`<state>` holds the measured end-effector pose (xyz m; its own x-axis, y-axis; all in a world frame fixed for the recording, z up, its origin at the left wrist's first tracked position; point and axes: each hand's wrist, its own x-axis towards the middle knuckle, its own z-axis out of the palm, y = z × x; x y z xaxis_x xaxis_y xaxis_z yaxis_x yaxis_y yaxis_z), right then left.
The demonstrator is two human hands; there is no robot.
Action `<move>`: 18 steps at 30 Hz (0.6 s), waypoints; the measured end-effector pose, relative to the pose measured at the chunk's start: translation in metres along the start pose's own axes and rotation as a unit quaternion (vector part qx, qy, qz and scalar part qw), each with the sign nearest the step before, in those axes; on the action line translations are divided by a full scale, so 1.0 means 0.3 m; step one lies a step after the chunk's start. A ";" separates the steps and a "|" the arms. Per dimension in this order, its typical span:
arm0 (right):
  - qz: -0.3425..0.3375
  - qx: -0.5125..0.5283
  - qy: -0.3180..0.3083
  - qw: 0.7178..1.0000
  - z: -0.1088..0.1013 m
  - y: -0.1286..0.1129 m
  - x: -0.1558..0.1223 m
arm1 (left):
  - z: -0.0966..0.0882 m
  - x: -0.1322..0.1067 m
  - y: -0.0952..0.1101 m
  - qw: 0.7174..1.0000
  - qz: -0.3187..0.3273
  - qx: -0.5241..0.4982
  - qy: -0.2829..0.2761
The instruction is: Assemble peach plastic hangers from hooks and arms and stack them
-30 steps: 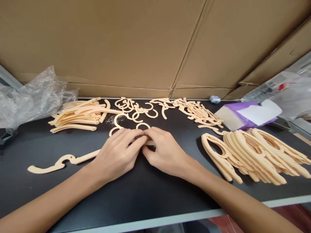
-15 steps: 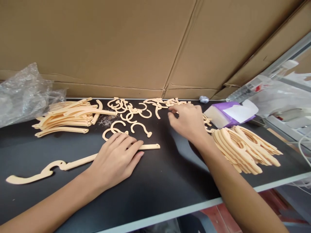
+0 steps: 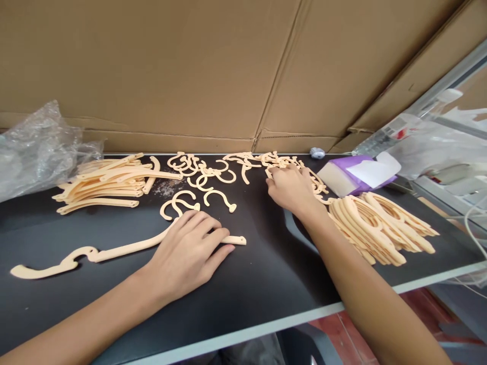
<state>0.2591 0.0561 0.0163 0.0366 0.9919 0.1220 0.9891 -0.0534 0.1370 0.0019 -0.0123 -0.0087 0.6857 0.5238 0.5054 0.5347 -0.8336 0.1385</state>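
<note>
My left hand (image 3: 190, 253) lies palm down over a cream plastic hanger arm (image 3: 133, 248), its fingers and thumb closed around the piece. A straight end with a small hole sticks out past my thumb. To the left, a wavy curved piece (image 3: 41, 272) meets the arm at a notched joint. My right hand (image 3: 291, 190) reaches to the back of the table, fingers curled down into a heap of small cream plastic parts (image 3: 277, 160); its fingertips are hidden. Loose C-shaped hooks (image 3: 220, 196) lie between my hands.
Straight hanger arms (image 3: 102, 185) are piled at the left beside a crumpled clear plastic bag (image 3: 41, 147). Stacked curved hanger pieces (image 3: 365, 228) lie at the right, near a purple tissue pack (image 3: 348, 172). Cardboard (image 3: 152, 66) stands behind the black table (image 3: 243, 299).
My right hand has lowered into the heap of small parts and its fingers have curled in. The arm under my left hand has turned slightly, its right end coming nearer.
</note>
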 end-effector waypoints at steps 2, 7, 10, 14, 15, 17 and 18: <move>-0.005 -0.003 0.008 1.000 0.005 -0.005 0.002 | 0.005 -0.003 0.002 1.000 -0.001 -0.014 -0.004; 0.006 0.014 0.019 1.000 0.006 -0.005 0.004 | 0.006 -0.007 0.001 1.000 -0.013 -0.003 -0.004; 0.025 0.038 0.002 0.999 -0.009 0.002 0.001 | -0.001 -0.004 0.005 1.000 -0.017 0.019 0.008; 0.023 0.053 -0.020 0.998 -0.021 0.008 -0.006 | -0.011 0.000 0.001 0.997 -0.026 0.060 0.029; 0.016 0.055 -0.026 0.998 -0.021 0.008 -0.009 | -0.013 0.000 -0.003 0.997 -0.027 0.069 0.031; 0.004 0.058 -0.032 0.998 -0.017 0.004 -0.012 | -0.015 -0.001 -0.012 0.995 -0.024 0.085 0.036; 0.000 0.059 -0.033 0.998 -0.015 0.002 -0.013 | -0.016 -0.001 -0.016 0.995 -0.022 0.093 0.038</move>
<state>0.2589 0.0518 0.0203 0.0410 0.9975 0.0572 0.9989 -0.0422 0.0192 -0.0034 -0.0094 -0.0054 0.6241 0.5386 0.5660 0.6502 -0.7598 0.0061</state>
